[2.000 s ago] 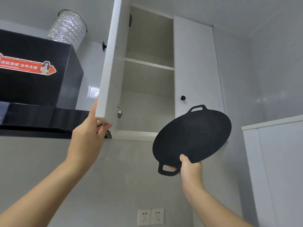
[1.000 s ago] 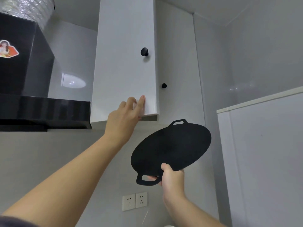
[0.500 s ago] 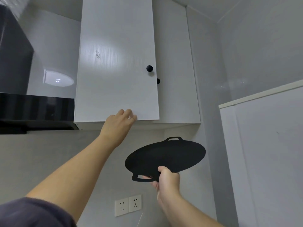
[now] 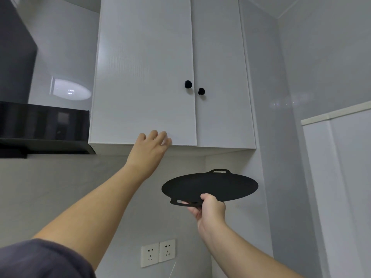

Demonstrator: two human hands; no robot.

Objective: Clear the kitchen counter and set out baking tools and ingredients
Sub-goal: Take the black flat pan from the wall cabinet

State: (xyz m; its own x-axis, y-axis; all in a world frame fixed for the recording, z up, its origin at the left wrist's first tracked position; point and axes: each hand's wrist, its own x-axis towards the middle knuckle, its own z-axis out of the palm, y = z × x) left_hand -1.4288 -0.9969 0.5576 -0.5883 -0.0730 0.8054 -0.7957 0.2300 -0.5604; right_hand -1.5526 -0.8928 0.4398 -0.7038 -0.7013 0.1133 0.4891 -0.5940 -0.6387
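Observation:
A flat round black griddle pan with two loop handles is held up below the wall cabinet. My right hand grips its near rim beside the near handle, and the pan lies almost level. My left hand reaches up with its fingers straight, their tips at the bottom edge of the left cabinet door. That door stands closed, flush with the right door. Each door has a black knob.
A black range hood juts out at the left, level with the cabinet's underside. Two white wall sockets sit low on the grey wall. A tall white unit fills the right side.
The left cabinet door, open two seconds ago, has swung closed under my left hand. My right hand has lowered the pan and tipped it from slanted to nearly flat.

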